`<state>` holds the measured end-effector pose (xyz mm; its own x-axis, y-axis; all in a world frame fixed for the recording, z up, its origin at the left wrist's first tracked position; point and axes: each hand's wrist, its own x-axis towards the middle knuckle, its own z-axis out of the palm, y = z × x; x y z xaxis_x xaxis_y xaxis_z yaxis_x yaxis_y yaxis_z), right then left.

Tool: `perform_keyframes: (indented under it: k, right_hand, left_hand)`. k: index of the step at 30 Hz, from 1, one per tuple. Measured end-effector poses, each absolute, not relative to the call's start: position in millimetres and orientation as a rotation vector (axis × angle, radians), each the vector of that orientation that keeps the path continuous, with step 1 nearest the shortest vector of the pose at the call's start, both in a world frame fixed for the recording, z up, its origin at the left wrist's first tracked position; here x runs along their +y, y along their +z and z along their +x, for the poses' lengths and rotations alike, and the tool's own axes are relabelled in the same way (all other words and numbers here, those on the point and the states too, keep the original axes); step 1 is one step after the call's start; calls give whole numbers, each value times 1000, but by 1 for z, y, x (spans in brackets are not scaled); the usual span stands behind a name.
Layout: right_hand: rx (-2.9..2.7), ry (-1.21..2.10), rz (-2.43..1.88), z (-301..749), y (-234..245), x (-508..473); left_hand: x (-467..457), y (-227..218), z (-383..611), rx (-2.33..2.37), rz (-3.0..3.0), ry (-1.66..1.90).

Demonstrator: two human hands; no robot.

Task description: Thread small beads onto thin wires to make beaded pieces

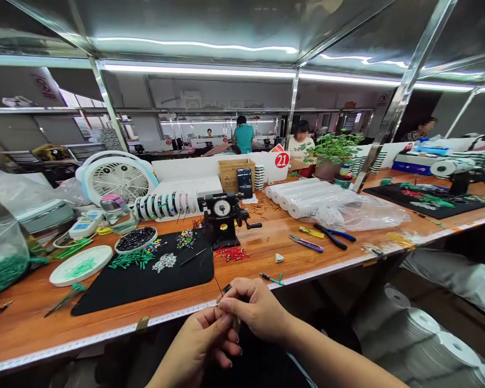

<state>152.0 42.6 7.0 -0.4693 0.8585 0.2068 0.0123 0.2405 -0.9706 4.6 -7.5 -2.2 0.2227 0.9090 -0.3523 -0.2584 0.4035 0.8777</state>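
My left hand [210, 340] and my right hand [261, 308] meet just in front of the table edge, fingertips touching. Both are closed in a pinch. A thin dark cord [219, 284] rises from between the fingertips, and a small black piece [227, 289] shows at my right forefinger. What my left fingers hold is hidden. Beyond them lies a black mat [145, 283] with green pieces [132, 260], silvery bits [164, 262], colourful beads [186, 239] and a dark pen-like tool [193, 257]. A green-and-black piece [271, 278] lies at the edge, right of my hands.
A black hand-cranked machine with a dial [222, 215] stands behind the mat near red pieces [231, 253]. Pliers [331, 236], snips [306, 243] and white rolls [297, 199] lie to the right. A fan [119, 180], plate [101, 258] and scissors [64, 299] are at left. People sit farther back.
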Motion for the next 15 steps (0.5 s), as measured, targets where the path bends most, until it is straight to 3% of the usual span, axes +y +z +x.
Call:
perform_keyframes:
  k: [6, 15]
  right_hand:
    - [-1473, 1669, -886, 151, -2, 44]
    - [-1548, 1436, -798, 144, -2, 36]
  left_hand:
    - [-8, 6, 3, 935, 402, 1305]
    - [-9, 3, 5, 842, 230, 1348]
